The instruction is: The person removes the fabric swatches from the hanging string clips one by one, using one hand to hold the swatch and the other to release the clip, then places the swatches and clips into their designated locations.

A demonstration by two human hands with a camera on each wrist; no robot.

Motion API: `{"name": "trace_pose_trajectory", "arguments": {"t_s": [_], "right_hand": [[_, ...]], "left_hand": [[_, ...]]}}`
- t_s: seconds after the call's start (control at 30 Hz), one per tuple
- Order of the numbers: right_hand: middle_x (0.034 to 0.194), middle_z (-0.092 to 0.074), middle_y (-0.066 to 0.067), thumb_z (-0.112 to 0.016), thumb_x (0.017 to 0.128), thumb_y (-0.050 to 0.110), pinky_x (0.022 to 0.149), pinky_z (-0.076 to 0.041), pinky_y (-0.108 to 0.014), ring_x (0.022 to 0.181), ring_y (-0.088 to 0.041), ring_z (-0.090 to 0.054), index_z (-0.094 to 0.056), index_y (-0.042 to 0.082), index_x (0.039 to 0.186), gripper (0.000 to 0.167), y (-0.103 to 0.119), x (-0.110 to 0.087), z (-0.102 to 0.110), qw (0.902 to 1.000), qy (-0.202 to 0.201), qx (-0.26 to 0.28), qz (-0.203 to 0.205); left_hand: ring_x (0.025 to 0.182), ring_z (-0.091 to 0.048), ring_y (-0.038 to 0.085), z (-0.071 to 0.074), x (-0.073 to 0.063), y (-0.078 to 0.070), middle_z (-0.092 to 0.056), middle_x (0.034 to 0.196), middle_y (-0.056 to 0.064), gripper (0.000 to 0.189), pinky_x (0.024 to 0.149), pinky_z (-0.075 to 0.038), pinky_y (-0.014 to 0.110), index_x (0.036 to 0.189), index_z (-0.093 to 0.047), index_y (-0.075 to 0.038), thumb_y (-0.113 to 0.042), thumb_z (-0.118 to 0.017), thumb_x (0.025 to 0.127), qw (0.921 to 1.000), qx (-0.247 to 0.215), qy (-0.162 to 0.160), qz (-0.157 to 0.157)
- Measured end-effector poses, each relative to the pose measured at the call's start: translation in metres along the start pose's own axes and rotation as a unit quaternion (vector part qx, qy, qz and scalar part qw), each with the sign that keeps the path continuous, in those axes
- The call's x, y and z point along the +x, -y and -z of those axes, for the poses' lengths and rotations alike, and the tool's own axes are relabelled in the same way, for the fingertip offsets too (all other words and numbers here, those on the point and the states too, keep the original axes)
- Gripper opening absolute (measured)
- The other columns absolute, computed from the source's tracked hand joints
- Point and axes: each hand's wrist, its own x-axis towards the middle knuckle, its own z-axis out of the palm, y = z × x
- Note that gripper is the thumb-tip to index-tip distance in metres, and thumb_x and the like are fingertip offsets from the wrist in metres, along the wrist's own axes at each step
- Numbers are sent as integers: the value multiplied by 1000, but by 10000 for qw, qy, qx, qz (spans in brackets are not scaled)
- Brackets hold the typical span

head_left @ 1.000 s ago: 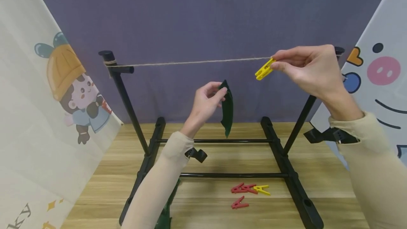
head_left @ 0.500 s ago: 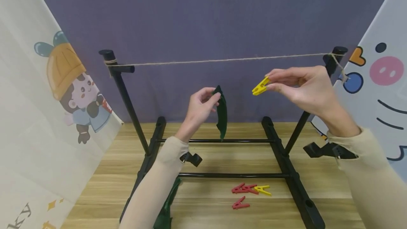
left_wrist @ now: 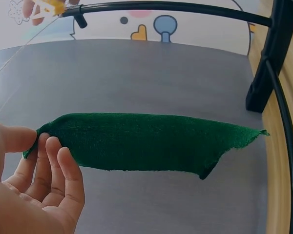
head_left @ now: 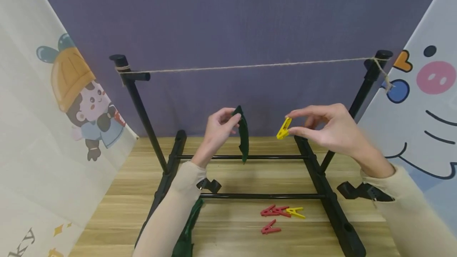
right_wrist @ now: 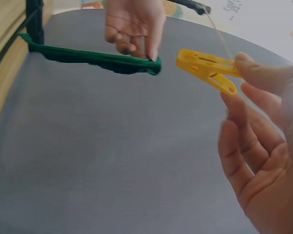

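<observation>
My left hand (head_left: 219, 130) pinches the top end of a dark green piece of cloth (left_wrist: 146, 141), which hangs down from thumb and fingers below the string. Its lower end is ragged in the left wrist view. A yellow clothespin (right_wrist: 207, 70) is pinched by its handles between thumb and fingers of my right hand (head_left: 330, 130), to the right of the cloth and apart from it. The clothespin's nose points down and to the left in the head view. Above both hands, a thin twine line (head_left: 214, 68) runs between two black posts.
The black frame (head_left: 332, 201) stands on a wooden tabletop (head_left: 228, 237). Red clothespins (head_left: 270, 227) and another yellow clothespin (head_left: 295, 212) lie near its front bar. More green cloth (head_left: 185, 239) lies partly hidden under my left forearm.
Both hands have come down and a little left, away from the twine, with the cloth and the clothespin still held. The clothespin now points more steeply downward.
</observation>
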Motion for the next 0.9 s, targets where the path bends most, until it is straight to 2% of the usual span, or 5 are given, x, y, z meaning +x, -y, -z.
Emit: {"name": "trace_pose_trajectory", "arguments": {"t_s": [0.2,0.37,0.5,0.63,0.9], "right_hand": [[56,-50,18,-84,74,14,40,-30,-19,43,-4,-38,-71,24,111,41,-27,-25,-22,9996,167,-94,-219],[55,-51,20,-84,75,17,41,-29,-16,43,0,-37,-71,28,112,41,-35,-43,-40,9996,258,46,-65],[80,-69,13,-83,75,11,44,-33,-15,47,4,-44,-71,24,113,42,-40,-57,-53,9988,305,375,63],[113,-69,0,-80,77,6,45,-39,-14,53,6,-51,-72,18,112,38,-43,-72,-66,9967,450,674,92],[116,-68,-2,-78,81,7,53,-48,-16,65,-1,-62,-71,17,112,34,-46,-96,-84,9926,695,991,-83]], "left_hand": [[90,-62,35,5,-9,8,-64,97,9,25,69,-55,36,113,-65,-12,-28,-64,94,10000,-13,-18,75],[87,-62,33,11,-20,14,-62,99,16,26,65,-54,31,113,-64,-9,-26,-64,94,9999,-70,22,76],[84,-61,29,15,-30,20,-60,99,22,24,65,-53,30,113,-64,-9,-25,-63,95,9999,-25,61,89],[80,-61,23,17,-37,24,-61,96,19,23,65,-53,32,112,-65,-11,-26,-63,95,9999,64,53,126],[84,-61,33,19,-53,27,-61,97,17,26,67,-54,37,112,-65,-11,-29,-64,94,9994,61,166,294]]}}
